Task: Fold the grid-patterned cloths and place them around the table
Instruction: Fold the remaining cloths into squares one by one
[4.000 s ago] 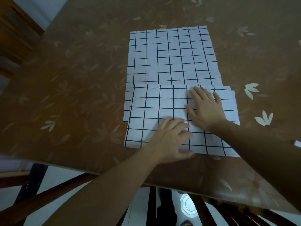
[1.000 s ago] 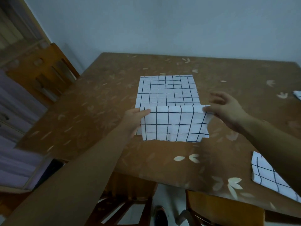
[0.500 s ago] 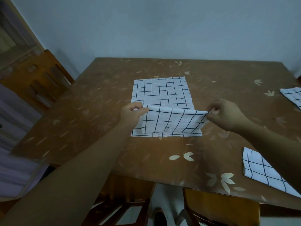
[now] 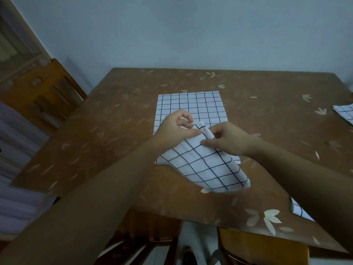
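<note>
Holds, between left hand (image 4: pixel 176 129) and right hand (image 4: pixel 229 139), drawn close together and almost touching, the gathered upper end of a folded grid cloth (image 4: pixel 206 167). Pinches that end from the left with the left thumb, left fingers curled just above. Clamps it from the right with curled right fingers, right thumb laid flat across the top layer. Keeps the held end raised off the table (image 4: pixel 114 121), the rest of the fold sloping down and toward the body, lower end blurred and close to the tabletop below the right wrist; cannot tell whether touching. Shows, directly under and beyond both hands, a flat grid cloth (image 4: pixel 191 106) spread open on the brown leaf-patterned surface, near edge partly covered by the fold. Shows, under the right forearm by the table's near edge, a corner of a third grid cloth (image 4: pixel 299 209); well beyond the right hand, at the far right edge, part of a fourth grid cloth (image 4: pixel 345 111). Lists, well off to the left of the left arm, a wooden chair (image 4: pixel 44 92) beside the table; beneath both forearms, under the near table edge, a second chair (image 4: pixel 149 236). Ends, past the far side beyond both hands, at a pale blue-grey wall (image 4: pixel 172 35).
</note>
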{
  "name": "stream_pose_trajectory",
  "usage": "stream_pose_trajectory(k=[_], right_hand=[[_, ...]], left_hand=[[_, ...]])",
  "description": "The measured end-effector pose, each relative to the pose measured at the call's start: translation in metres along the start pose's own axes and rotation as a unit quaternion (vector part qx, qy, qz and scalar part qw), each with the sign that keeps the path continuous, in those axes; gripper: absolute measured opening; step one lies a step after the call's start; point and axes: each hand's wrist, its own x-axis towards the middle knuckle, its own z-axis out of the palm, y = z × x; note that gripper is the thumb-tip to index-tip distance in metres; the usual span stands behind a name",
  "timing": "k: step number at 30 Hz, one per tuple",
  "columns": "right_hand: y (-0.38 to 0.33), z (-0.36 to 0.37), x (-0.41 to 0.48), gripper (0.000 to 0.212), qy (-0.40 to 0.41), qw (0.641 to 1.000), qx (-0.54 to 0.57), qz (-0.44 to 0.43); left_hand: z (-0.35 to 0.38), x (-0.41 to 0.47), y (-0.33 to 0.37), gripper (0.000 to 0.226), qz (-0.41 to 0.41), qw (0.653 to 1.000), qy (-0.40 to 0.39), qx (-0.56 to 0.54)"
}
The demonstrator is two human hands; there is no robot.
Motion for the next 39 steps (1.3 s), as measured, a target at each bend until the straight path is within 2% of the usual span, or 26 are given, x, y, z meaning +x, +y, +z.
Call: stream_pose_trajectory(k=[2,4,6,7,10,11,13,15,16,18,19,20,23,25,28,30,32,34,36,39], right_hand=[[0.001,-0.010,-0.002,0.026,-0.004,0.997,0.070,0.012],[0.008,-0.020,-0.005,0.027,-0.010,0.993,0.112,0.024],[0.020,-0.028,-0.005,0.026,-0.001,0.990,0.136,0.042],[0.022,-0.029,-0.007,0.032,-0.002,0.987,0.149,0.055],[0.027,-0.026,-0.008,0.075,0.010,0.980,0.175,0.089],[0.029,-0.025,-0.007,0.077,0.018,0.977,0.191,0.097],[0.035,-0.025,-0.004,0.055,0.029,0.963,0.242,0.117],[0.045,-0.025,-0.001,0.030,0.024,0.942,0.302,0.143],[0.047,-0.025,-0.001,0.023,0.021,0.933,0.325,0.152],[0.052,-0.024,-0.002,0.020,0.020,0.931,0.329,0.154],[0.055,-0.023,-0.003,0.023,0.035,0.935,0.321,0.149],[0.058,-0.022,-0.003,0.025,0.058,0.937,0.315,0.141],[0.063,-0.026,-0.003,0.023,0.135,0.930,0.320,0.117],[0.064,-0.030,-0.004,0.016,0.153,0.941,0.284,0.100],[0.061,-0.035,-0.006,0.014,0.156,0.971,0.169,0.060],[0.054,-0.039,-0.007,0.019,0.160,0.984,0.075,0.028],[0.042,-0.043,-0.007,0.028,0.147,0.986,-0.075,0.005],[0.028,-0.044,-0.006,0.036,0.148,0.956,-0.251,-0.020],[0.013,-0.047,-0.005,0.031,0.162,0.950,-0.264,-0.045],[0.000,-0.053,-0.005,0.011,0.155,0.970,-0.176,-0.056]], left_hand=[[-0.015,0.004,-0.010,0.034,-0.050,0.995,-0.064,0.051],[-0.026,0.006,-0.021,0.052,-0.093,0.979,-0.119,0.133],[-0.032,0.007,-0.028,0.066,-0.123,0.972,-0.133,0.147],[-0.032,0.009,-0.033,0.071,-0.135,0.973,-0.133,0.131],[-0.024,0.010,-0.036,0.079,-0.165,0.979,-0.104,0.059],[-0.021,0.011,-0.037,0.085,-0.175,0.981,-0.082,0.009],[-0.015,0.015,-0.039,0.082,-0.201,0.969,-0.046,-0.138],[-0.010,0.019,-0.035,0.061,-0.222,0.945,-0.021,-0.241],[-0.007,0.020,-0.033,0.069,-0.226,0.935,-0.014,-0.273],[0.000,0.024,-0.037,0.114,-0.233,0.923,-0.003,-0.305],[0.004,0.029,-0.042,0.126,-0.232,0.925,0.004,-0.302],[0.007,0.030,-0.043,0.127,-0.227,0.930,0.003,-0.289],[0.015,0.027,-0.038,0.092,-0.225,0.946,0.009,-0.235],[0.018,0.031,-0.040,0.074,-0.204,0.956,-0.003,-0.210],[0.024,0.034,-0.037,0.057,-0.185,0.967,-0.010,-0.175],[0.026,0.032,-0.028,0.017,-0.168,0.973,-0.025,-0.154],[0.030,0.033,-0.021,0.021,-0.141,0.981,-0.043,-0.126],[0.032,0.035,-0.014,0.016,-0.128,0.984,-0.053,-0.116],[0.034,0.033,-0.004,0.014,-0.122,0.985,-0.058,-0.106],[0.031,0.032,0.004,0.013,-0.113,0.985,-0.065,-0.108]])
